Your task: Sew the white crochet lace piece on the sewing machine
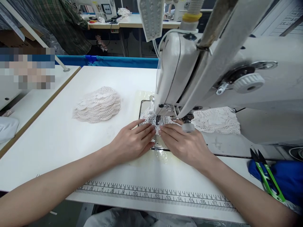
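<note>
Off-white lace lies in a layered lace pile (pixel 98 105) on the left part of the white worktop (pixel 54 135), nearer its far edge than its near one. Along that near edge runs a printed ruler (pixel 146 195). My left hand (pixel 132 140) reaches in next, palm down, fingers stretched out flat, grip loose, fingertips touching the lace piece (pixel 148 116) under the needle area of the sewing machine (pixel 175 66). From the other side my right hand (pixel 189 145) mirrors it, fingers extended and nearly straight, tips on the lace; I cannot tell where its thumb is. Further right, more lace (pixel 217 121) lies behind that hand, beside the machine. Toward the worktop's near right corner, green-handled scissors (pixel 268 178) rest on blue cloth (pixel 290 176).
</note>
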{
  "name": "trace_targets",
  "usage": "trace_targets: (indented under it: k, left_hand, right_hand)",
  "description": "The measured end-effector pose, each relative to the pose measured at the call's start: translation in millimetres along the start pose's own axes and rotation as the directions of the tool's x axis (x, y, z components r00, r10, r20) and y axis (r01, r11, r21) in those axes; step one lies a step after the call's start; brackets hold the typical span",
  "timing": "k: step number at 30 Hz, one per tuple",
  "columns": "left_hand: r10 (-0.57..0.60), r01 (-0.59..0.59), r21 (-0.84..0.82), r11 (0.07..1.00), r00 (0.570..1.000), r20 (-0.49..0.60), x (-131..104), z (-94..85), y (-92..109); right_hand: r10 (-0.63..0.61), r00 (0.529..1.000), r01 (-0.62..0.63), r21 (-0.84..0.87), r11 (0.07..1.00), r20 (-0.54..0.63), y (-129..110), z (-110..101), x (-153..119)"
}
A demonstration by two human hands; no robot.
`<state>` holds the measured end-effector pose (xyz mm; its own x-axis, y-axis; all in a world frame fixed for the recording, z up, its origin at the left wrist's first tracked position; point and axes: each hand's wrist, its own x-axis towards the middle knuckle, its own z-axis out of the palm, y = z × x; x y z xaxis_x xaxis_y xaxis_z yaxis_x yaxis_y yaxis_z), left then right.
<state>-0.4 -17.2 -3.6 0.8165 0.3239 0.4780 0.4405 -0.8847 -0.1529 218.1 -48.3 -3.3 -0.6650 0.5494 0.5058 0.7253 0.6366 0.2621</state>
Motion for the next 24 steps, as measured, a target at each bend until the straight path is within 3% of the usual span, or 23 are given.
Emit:
trace_targets:
  k: [11,24]
  left_hand:
    - [-0.042,0.042,0.032,0.999,0.999,-0.003,1.0,2.2,-4.1]
    - [-0.070,0.070,0.007,0.998,0.997,0.020,1.2,2.0,-4.3]
  right_hand:
    - [0.164,0.986,-0.167,0.113,0.979,0.034,-3.5,2.1,1.5]
    - [0.102,0.994,-0.104,0.053,0.993,0.039,-0.8,1.3,1.8]
